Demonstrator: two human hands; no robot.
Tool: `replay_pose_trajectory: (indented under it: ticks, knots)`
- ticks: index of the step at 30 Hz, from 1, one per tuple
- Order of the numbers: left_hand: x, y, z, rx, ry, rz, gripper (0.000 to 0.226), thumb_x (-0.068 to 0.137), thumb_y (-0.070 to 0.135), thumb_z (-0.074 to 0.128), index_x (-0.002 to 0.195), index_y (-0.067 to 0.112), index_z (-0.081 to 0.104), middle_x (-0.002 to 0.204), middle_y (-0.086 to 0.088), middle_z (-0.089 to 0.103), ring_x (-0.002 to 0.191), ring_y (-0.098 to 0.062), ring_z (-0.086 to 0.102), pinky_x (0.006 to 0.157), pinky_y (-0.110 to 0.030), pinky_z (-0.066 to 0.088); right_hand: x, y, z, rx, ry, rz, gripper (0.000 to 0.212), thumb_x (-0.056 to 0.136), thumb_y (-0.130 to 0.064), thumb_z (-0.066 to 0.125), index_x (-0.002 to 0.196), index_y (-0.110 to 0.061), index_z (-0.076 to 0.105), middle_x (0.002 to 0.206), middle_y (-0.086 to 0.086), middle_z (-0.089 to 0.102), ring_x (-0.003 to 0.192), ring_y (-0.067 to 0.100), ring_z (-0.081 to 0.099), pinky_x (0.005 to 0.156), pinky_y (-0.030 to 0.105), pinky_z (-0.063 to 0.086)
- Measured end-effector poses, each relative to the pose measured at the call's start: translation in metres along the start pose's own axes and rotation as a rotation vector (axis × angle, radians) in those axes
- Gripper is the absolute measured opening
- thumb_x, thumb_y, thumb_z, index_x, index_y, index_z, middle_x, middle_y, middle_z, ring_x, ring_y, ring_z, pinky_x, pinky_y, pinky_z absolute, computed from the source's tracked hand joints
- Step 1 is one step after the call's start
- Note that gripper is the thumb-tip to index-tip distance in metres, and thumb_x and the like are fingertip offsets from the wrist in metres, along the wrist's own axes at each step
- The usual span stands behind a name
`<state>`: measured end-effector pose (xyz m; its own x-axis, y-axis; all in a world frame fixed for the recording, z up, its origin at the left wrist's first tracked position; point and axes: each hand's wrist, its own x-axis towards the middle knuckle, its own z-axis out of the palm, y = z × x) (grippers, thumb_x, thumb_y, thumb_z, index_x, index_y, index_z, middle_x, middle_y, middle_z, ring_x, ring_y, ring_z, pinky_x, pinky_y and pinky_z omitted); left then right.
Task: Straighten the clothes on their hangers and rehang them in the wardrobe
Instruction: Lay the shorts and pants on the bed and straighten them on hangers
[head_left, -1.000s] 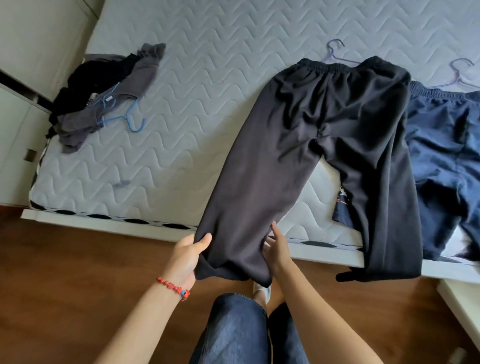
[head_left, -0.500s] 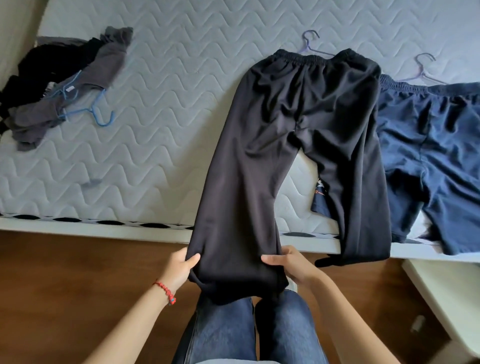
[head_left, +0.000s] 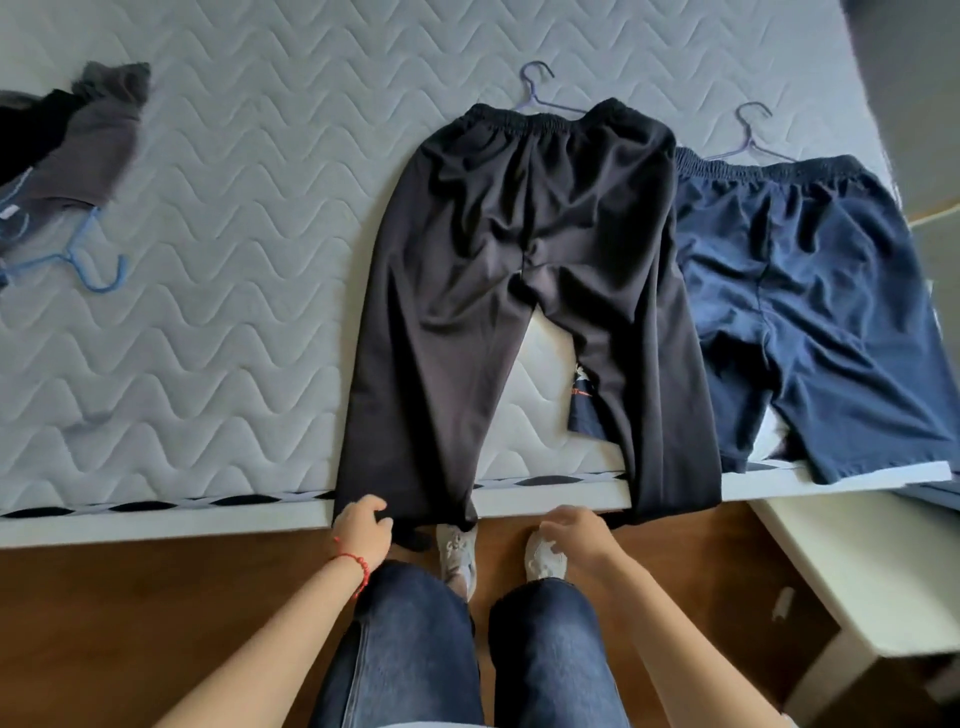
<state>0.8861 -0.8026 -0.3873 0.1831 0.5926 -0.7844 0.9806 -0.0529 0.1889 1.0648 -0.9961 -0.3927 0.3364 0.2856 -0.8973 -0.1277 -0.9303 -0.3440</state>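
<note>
One pair of black trousers (head_left: 519, 291) is spread on the mattress (head_left: 249, 208), its near-left hem gripped by the left hand (head_left: 362, 525). The right hand (head_left: 576, 538) hangs loosely curled, holding nothing. Three hangers are counted.

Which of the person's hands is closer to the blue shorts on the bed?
The right hand is nearer: it sits below the navy shorts, off the mattress edge. The left hand is farther off, at the hem of the black trousers.
</note>
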Motion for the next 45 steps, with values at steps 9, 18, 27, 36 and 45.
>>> replay_pose_trajectory:
  ticks: [9, 18, 27, 36, 45]
  knots:
    - [0.036, 0.149, 0.050, 0.229, 0.072, 0.352, 0.030, 0.092, 0.025, 0.044, 0.119, 0.012, 0.051, 0.126, -0.010, 0.051, 0.118, -0.028, 0.048, 0.095, -0.038, 0.042, 0.052, -0.008, -0.079, 0.031, 0.398, -0.035, 0.033, 0.094, -0.024, 0.040, 0.124, -0.019, 0.052, 0.114, 0.005, 0.063, 0.095, 0.024, 0.059, 0.078, 0.033, 0.043]
    - [0.111, 0.185, 0.078, 0.629, 0.153, 0.181, 0.030, 0.094, 0.029, 0.042, 0.114, 0.006, 0.043, 0.122, -0.017, 0.051, 0.111, -0.034, 0.055, 0.082, -0.042, 0.049, 0.130, -0.001, -0.119, -0.679, 0.435, -0.142, 0.036, 0.090, -0.041, 0.050, 0.105, -0.009, 0.050, 0.106, 0.009, 0.058, 0.102, 0.028, 0.055, 0.079, 0.036, 0.045]
    - [0.091, 0.221, 0.070, 0.557, 0.046, 0.416, 0.018, 0.095, 0.023, 0.032, 0.094, 0.008, 0.042, 0.113, -0.017, 0.059, 0.102, -0.041, 0.056, 0.077, -0.042, 0.043, 0.110, -0.010, -0.123, -0.483, 0.157, -0.346, 0.035, 0.091, -0.023, 0.042, 0.060, -0.020, 0.026, 0.069, 0.001, 0.044, 0.071, 0.029, 0.047, 0.060, 0.031, 0.031]
    - [0.085, 0.245, 0.090, 0.104, 0.051, -0.005, 0.057, 0.095, 0.049, 0.024, 0.113, 0.006, 0.056, 0.123, -0.023, 0.056, 0.114, -0.041, 0.051, 0.095, -0.043, 0.040, 0.104, -0.019, -0.114, -0.188, 0.298, -0.276, 0.024, 0.093, -0.032, 0.045, 0.100, -0.018, 0.063, 0.105, 0.004, 0.063, 0.103, 0.025, 0.056, 0.081, 0.035, 0.044]
    - [0.071, 0.240, 0.134, -0.346, -0.054, -0.032, 0.052, 0.088, 0.042, 0.051, 0.084, -0.009, 0.053, 0.091, -0.027, 0.058, 0.095, -0.042, 0.051, 0.087, -0.040, 0.038, 0.128, 0.021, -0.151, 0.348, 0.381, 0.097, 0.038, 0.086, -0.025, 0.061, 0.116, -0.007, 0.049, 0.106, 0.005, 0.058, 0.098, 0.022, 0.055, 0.083, 0.032, 0.043]
